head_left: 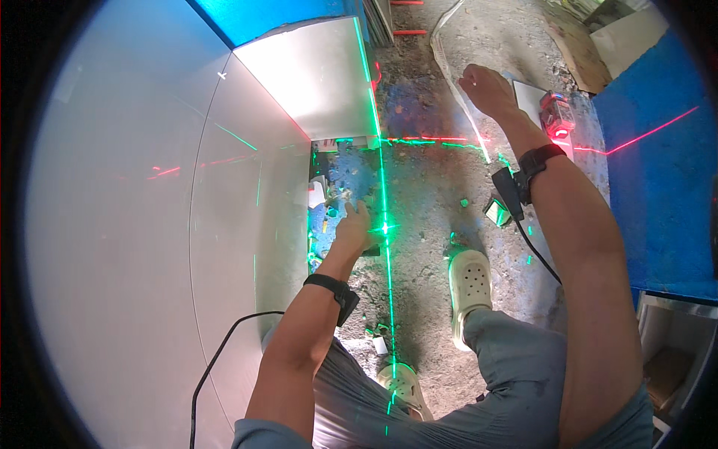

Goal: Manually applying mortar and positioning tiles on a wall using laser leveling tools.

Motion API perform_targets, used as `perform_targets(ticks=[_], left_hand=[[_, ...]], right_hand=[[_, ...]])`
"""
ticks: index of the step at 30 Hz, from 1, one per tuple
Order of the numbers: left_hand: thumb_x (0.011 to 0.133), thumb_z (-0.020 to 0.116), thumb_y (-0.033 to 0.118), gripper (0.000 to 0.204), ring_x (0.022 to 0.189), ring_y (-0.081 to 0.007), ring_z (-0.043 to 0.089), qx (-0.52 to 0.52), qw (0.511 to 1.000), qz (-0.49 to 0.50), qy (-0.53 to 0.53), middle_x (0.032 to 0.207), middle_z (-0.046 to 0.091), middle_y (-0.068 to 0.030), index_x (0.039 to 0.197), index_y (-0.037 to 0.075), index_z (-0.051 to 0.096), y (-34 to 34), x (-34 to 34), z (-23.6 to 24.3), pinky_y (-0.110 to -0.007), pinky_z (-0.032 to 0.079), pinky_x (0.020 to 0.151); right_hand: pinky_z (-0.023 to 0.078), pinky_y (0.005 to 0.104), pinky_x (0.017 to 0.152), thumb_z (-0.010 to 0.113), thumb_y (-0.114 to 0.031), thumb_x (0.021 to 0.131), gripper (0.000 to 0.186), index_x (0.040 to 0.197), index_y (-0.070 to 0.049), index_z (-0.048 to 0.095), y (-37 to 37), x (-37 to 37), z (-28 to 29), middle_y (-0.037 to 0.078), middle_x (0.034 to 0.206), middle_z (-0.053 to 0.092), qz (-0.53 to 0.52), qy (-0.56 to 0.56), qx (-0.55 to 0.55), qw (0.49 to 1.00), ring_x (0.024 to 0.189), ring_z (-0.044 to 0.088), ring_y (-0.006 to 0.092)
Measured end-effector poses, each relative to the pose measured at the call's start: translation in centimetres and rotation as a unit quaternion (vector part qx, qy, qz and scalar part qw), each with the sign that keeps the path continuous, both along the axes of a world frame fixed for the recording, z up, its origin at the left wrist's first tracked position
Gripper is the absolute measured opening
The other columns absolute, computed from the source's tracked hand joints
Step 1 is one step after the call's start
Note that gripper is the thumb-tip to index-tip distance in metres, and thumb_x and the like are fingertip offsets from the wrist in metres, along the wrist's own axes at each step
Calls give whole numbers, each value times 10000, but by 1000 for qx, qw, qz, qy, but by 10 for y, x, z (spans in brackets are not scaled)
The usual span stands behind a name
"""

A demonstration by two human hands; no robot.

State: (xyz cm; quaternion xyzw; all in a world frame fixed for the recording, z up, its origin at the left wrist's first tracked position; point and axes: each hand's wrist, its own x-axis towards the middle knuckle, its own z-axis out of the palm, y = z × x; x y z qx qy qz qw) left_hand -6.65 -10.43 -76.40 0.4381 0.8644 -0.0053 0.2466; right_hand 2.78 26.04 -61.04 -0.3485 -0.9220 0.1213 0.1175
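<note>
My left hand (353, 229) reaches low over the floor beside the tiled wall, with a finger and thumb stretched out and apart. It is nearest to a strip of blue-tinted rubble and scraps, and no held thing shows in it. A dark flat piece (371, 251) lies just by its wrist side. Farther off to the right, my right hand (486, 90) is curled closed; whatever its fingers may hold is hidden. Close to that forearm, a red laser level (556, 116) glows on a pale board. Its red line and a green line cross the floor.
Large pale tiles (149, 224) line the left wall, and a bright panel (307, 78) juts out ahead. A blue board (658, 172) stands at right. A whitish strip (449, 75) lies on the rough floor. A small green-lit box (496, 212) is near my shoe (471, 288).
</note>
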Motion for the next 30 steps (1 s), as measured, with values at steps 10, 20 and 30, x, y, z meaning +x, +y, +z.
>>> perform_targets(ticks=[10, 20, 30], left_hand=[[655, 842, 372, 920, 926, -429, 661, -11, 1000, 10, -16, 1302, 406, -352, 1300, -52, 341, 0, -1, -2, -442, 570, 786], [639, 850, 401, 943, 994, -417, 642, -39, 999, 11, -20, 1289, 426, -303, 1301, -64, 365, 3, -1, 3, -429, 558, 832], [649, 839, 374, 896, 951, -419, 654, -13, 1000, -1, -11, 1240, 456, -302, 1277, -70, 380, 3, 0, 4, -428, 568, 796]], right_hand=[[480, 454, 873, 564, -322, 872, 279, 989, -75, 618, -4, -2, 3, 152, 1042, 661, 2, -5, -2, 1000, 1027, 621, 345], [480, 454, 879, 574, -320, 901, 279, 1011, -67, 613, -9, -4, 5, 151, 1057, 660, 13, -17, 8, 1000, 1030, 621, 344], [479, 458, 892, 562, -328, 900, 286, 1026, -80, 623, -5, -2, 0, 151, 1065, 659, 15, -14, 21, 1000, 1049, 615, 343]])
